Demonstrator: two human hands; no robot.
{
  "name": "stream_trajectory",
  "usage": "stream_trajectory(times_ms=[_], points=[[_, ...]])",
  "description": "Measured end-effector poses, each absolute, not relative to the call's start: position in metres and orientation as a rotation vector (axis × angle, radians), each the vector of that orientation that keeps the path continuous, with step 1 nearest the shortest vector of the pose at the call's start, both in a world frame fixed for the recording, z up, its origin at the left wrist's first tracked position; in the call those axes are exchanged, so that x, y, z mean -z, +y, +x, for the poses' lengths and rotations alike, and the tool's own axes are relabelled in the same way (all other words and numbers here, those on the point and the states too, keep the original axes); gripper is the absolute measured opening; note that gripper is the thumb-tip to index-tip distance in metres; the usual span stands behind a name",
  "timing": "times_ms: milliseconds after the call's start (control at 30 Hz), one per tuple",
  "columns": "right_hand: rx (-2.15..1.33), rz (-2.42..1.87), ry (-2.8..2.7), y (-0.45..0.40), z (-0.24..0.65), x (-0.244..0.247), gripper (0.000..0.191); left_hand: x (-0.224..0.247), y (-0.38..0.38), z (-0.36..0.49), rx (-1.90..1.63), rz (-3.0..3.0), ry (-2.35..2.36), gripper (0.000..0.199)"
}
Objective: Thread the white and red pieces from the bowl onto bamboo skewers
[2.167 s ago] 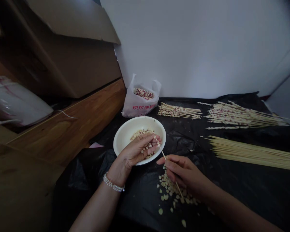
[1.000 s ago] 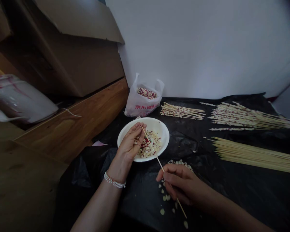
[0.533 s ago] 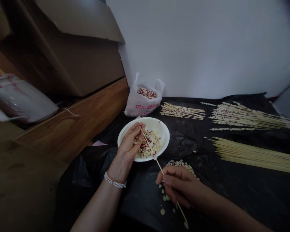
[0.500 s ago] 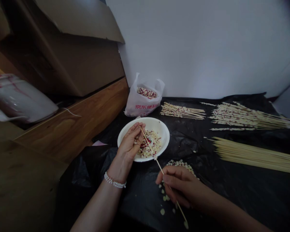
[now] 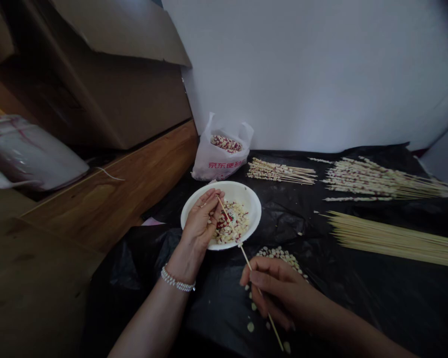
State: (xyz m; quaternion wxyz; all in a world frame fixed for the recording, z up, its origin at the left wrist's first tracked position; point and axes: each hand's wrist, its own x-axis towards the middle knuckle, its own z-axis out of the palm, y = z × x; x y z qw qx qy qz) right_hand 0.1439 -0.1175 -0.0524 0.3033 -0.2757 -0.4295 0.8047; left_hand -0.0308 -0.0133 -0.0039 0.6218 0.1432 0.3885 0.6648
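Note:
A thin wooden skewer [image 5: 246, 256] slants from lower right up over the white bowl [image 5: 254, 211], and my right hand [image 5: 274, 288] grips it between thumb and fingers. Pale and dark-red corn kernels [image 5: 239, 219] lie in the bowl. One light kernel appears on the skewer near the bowl's front rim. My left hand [image 5: 202, 219], with a beaded bracelet at the wrist, is over the bowl's left side. Its thumb and fingertips are pinched at the skewer's upper tip; what is between them is too small to make out.
Loose flat kernels [image 5: 280, 254] lie on the black plastic sheet [image 5: 224, 303] beside my right hand. A white bag [image 5: 220, 161] of kernels stands behind the bowl. Threaded skewers [image 5: 280, 171], more threaded skewers [image 5: 373, 179] and bare skewers [image 5: 395, 238] lie right. Cardboard box [image 5: 134, 99] at left.
The skewer's lower end has shifted slightly left, and my right fingers have shifted a little around it. My left hand stays at the tip over the bowl.

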Motion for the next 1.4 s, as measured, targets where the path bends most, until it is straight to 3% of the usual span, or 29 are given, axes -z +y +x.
stream_trajectory(times_ms=[600, 867, 1400], points=[[-2.011, -0.858, -1.324, -0.114, 0.145, 0.047, 0.033, -0.003, -0.012, -0.034, -1.356, 0.134, 0.792, 0.027], [-1.981, -0.932, -1.32, -0.111, 0.144, 0.045, 0.037, -0.006, -0.012, -0.031, -1.359, 0.072, 0.8, 0.039], [-1.859, -0.92, -1.212, -0.107, 0.147, 0.042, 0.033, 0.004, -0.021, -0.029, -1.074, 0.422, 0.853, 0.018]])
